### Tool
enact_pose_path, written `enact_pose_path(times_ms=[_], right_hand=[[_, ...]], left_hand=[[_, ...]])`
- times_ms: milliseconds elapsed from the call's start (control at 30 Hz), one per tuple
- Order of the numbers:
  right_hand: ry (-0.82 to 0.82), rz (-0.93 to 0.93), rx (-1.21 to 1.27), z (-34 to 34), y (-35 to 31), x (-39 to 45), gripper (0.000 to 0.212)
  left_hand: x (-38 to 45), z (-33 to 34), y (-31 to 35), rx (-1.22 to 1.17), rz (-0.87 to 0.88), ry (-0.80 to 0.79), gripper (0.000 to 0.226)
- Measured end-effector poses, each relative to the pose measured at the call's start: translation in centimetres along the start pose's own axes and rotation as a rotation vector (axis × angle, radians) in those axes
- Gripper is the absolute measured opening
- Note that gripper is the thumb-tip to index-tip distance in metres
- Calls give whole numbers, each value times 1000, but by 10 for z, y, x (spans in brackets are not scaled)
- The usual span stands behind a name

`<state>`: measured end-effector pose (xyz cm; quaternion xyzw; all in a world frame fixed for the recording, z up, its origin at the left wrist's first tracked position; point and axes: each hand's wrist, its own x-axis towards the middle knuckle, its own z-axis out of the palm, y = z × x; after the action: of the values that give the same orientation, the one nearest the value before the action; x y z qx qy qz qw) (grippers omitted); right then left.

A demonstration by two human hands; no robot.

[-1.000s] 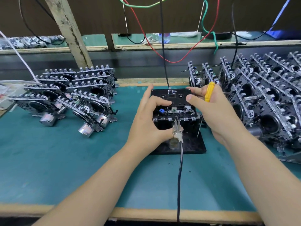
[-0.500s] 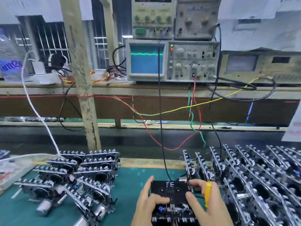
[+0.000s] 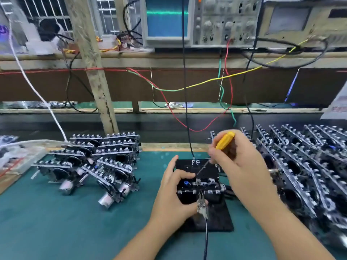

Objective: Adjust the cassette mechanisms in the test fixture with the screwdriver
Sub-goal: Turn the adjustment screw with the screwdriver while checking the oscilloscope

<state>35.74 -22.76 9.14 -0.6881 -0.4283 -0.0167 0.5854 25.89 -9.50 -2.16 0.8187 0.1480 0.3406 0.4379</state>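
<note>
**Screwdriver tip going down onto the mech in the fixture**

While the left hand is bracing the black test fixture from its left side, thumb and fingers are wrapping round the cassette mechanism seated on top, index finger lying across the upper face near the blue part. Right hand is gripping the screwdriver w/ fingers closed tight round the yellow handle, shaft slanting down-left, tip sitting on the mech just below the white "FE" marking. Fixture is standing mid-bench on the green mat, approx. centre frame, a black cable dropping into its back edge and a clip lead hanging on at the front. Stack of mechs is piling up on the left, a bigger batch crowding the right, touching nothing in hand. Up on the shelf an oscilloscope is showing a flat green trace. Single view only, slightly blurred.
</note>
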Motion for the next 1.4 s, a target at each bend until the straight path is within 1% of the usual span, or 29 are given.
enact_pose_path(times_ms=[67, 200, 367, 500, 900, 1200, 1400], right_hand=[[-64, 26, -46, 7, 6, 0, 14], [-71, 41, -62, 7, 16, 1, 16], [-70, -38, -35, 10, 16, 4, 13], [-116, -41, -141, 14, 21, 3, 15], [-106, -2, -88, 16, 25, 6, 15], [-35, 23, -68, 18, 26, 3, 18], [-36, 23, -75, 17, 26, 3, 18]], left_hand=[[0, 0, -1, 15, 2, -6, 64], [-2, 2, -3, 22, -8, -20, 66], [-1, 1, -2, 0, -7, -31, 61], [-2, 2, -3, 3, 3, -21, 62], [-2, 2, -4, 33, 6, -17, 69], [-2, 3, -5, 35, 5, -12, 67], [-3, 3, -5, 30, 9, -14, 69]])
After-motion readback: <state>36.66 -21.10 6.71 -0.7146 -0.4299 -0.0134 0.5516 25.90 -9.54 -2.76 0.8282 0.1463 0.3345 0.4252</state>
